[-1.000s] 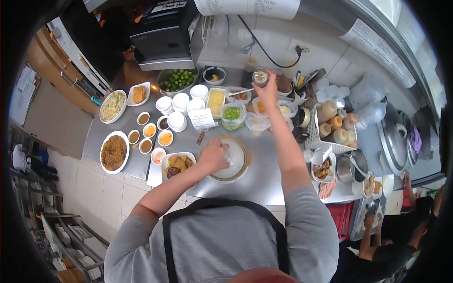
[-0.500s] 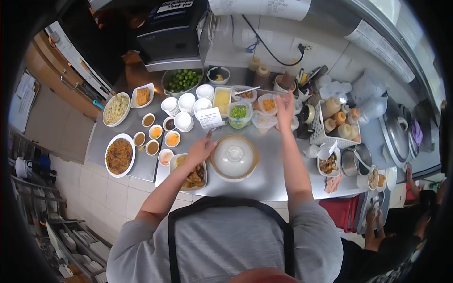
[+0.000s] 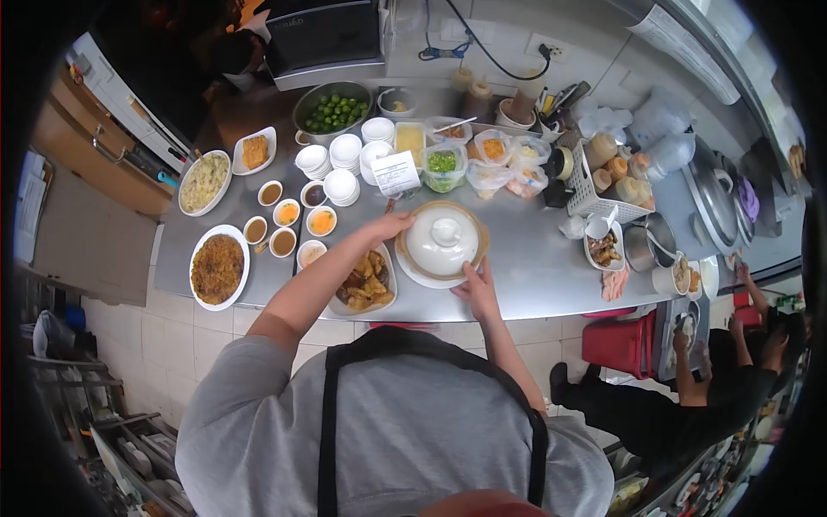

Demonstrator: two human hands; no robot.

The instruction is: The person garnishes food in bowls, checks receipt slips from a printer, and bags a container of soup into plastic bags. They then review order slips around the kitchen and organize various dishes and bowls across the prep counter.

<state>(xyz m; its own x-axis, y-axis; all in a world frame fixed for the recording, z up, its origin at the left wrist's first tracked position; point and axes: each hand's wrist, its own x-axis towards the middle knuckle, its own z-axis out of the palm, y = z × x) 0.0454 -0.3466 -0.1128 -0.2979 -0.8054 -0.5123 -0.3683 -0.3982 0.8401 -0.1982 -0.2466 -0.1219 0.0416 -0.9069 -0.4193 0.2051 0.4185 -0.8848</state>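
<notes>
A clay pot (image 3: 419, 269) with a tan rim and a glossy white knobbed lid (image 3: 444, 234) is right in front of me, over a white plate (image 3: 412, 277) whose edge shows at its lower left. My left hand (image 3: 392, 226) grips the pot's left rim. On the lower right side, my right hand (image 3: 480, 291) grips it too, thumb near the rim. Left of the pot, partly behind my left forearm, is a white dish of browned chunks (image 3: 366, 289). Just beyond stands a printed slip (image 3: 397, 174).
Sauce cups (image 3: 282, 242), noodles (image 3: 219, 267) and rice (image 3: 206, 183) stand left. Behind are stacked white cups (image 3: 345, 152), green limes (image 3: 336, 112) and chopped greens (image 3: 444, 164). A bottle basket (image 3: 594, 205) sits right. Another person (image 3: 680, 414) works at far right.
My right hand has come down from the containers at the back to the pot's right side. My left hand has moved onto the left rim. The view has shifted.
</notes>
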